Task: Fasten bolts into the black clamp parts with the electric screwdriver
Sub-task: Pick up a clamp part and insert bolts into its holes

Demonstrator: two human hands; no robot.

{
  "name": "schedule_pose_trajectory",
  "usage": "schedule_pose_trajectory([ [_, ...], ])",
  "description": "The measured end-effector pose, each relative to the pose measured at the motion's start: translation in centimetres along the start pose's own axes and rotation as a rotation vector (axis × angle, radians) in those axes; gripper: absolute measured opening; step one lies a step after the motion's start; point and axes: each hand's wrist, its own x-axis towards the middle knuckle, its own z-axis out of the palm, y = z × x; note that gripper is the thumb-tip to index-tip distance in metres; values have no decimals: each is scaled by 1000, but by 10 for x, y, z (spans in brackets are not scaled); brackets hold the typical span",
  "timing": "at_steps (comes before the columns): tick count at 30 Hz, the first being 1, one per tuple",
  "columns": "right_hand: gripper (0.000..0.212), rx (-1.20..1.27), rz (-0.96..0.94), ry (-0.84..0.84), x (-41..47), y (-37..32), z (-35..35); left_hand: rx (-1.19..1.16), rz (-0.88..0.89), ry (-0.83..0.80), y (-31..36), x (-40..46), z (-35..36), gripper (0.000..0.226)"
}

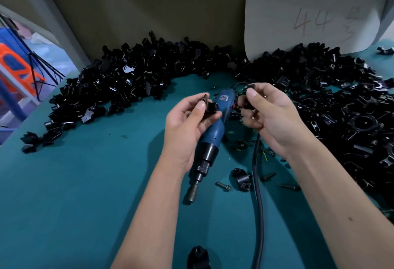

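Teal bench top (85, 183) fills the view, backed by a drab wall. Heaped along the back and down your right side: a long bank of loose black clamp parts (128, 81), the right-hand heap (341, 108) running out of the lower right corner. White card (309, 19) leans on the wall above the heaps, "44" handwritten on it, with a further mark too faint to read. Electric screwdriver (213, 132) lies flat on the bench between your wrists, blue body, black collar, bit end pointing toward you; its black cable (257, 183) runs down past your right forearm and off the bottom edge. Your left hand (187, 125) is curled, thumb and fingers pinching 1 black clamp piece (207, 105) held just above the driver's body. Your right hand (266, 117) is likewise curled, thumb and forefinger gripping a second clamp piece (245, 102) close beside the first; the 2 pieces sit near each other, contact between them cannot be told. On the bench near the bit: 1 small clamp half (241, 180) resting just left of the cable, 1 loose bolt (222, 186) beside it, and more bolts (290, 187) scattered right of the cable. 1 more black part (198, 256) sits at the bottom edge, partly cut off.
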Motion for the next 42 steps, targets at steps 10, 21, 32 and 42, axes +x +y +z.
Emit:
schedule_pose_trajectory([
  [10,27,-204,-133,-148,-4,7,8,185,129,-142,-9,-3,4,20],
  [21,20,-173,-160,-171,-6,3,7,84,84,-152,-6,-4,2,20],
  [32,36,-360,-138,-247,-8,-12,-1,125,73,-117,-3,-5,5,18],
  [42,10,-1307,106,-68,6,-87,-33,138,83,-104,-2,-3,9,4],
])
